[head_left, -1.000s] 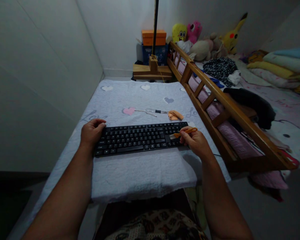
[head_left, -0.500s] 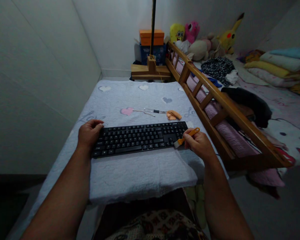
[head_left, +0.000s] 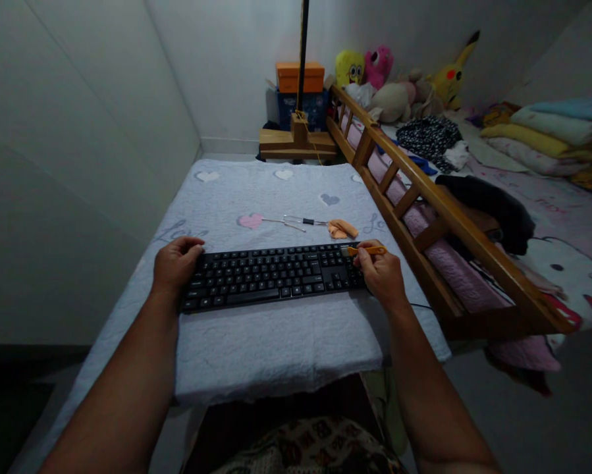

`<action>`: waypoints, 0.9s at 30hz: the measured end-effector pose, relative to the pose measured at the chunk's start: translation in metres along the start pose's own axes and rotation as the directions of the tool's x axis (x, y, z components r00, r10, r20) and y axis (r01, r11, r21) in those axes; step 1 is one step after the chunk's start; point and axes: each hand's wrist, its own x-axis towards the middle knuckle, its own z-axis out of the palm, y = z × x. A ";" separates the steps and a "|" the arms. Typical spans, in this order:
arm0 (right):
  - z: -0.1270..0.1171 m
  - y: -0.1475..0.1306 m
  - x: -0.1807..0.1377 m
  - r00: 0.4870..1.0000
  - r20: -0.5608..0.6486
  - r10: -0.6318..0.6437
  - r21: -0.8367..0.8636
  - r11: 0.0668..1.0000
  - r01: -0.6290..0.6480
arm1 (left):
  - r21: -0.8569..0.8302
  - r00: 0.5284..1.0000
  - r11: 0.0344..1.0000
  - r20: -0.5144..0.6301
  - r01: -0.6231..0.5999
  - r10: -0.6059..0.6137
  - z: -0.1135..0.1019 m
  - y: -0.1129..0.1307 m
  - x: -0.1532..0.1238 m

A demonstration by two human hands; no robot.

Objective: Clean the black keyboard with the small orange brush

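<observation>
A black keyboard (head_left: 270,273) lies across a table covered with a pale quilted cloth (head_left: 276,342). My left hand (head_left: 176,263) rests curled over the keyboard's left end, gripping it. My right hand (head_left: 380,273) sits at the keyboard's right end, fingers closed on a small orange-handled brush (head_left: 367,250) whose head lies over the top right keys.
Beyond the keyboard lie a metal tool with a dark grip (head_left: 300,220) and an orange cloth (head_left: 342,228). A wooden bed rail (head_left: 424,191) runs along the right. Boxes (head_left: 299,85) and a wooden stand (head_left: 298,138) sit at the far end; plush toys (head_left: 389,79) are on the bed.
My right hand carried the brush from the keyboard's lower right corner up to its top right corner. My left hand has stayed on the left end.
</observation>
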 end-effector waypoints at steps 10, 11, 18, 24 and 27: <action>0.000 0.000 0.004 0.995 0.093 -0.047 -0.187 0.980 0.064 | -0.002 1.000 1.000 0.007 -0.031 0.031 0.001 -0.005 0.002; -0.002 -0.001 0.002 0.993 0.109 -0.050 -0.191 0.979 0.070 | -0.005 1.000 1.000 0.010 -0.030 0.030 0.001 -0.006 0.003; -0.017 -0.007 -0.007 0.978 0.204 -0.053 -0.210 0.973 0.097 | 0.031 1.000 0.999 0.006 -0.029 0.029 0.001 -0.008 0.005; -0.027 -0.013 -0.020 0.970 0.243 -0.032 -0.204 0.976 0.083 | 0.033 0.999 0.999 0.010 -0.031 0.031 0.002 -0.011 0.006; -0.032 -0.015 -0.026 0.966 0.259 -0.024 -0.182 0.981 0.073 | 0.024 1.000 0.999 0.003 -0.026 0.026 0.001 -0.007 0.004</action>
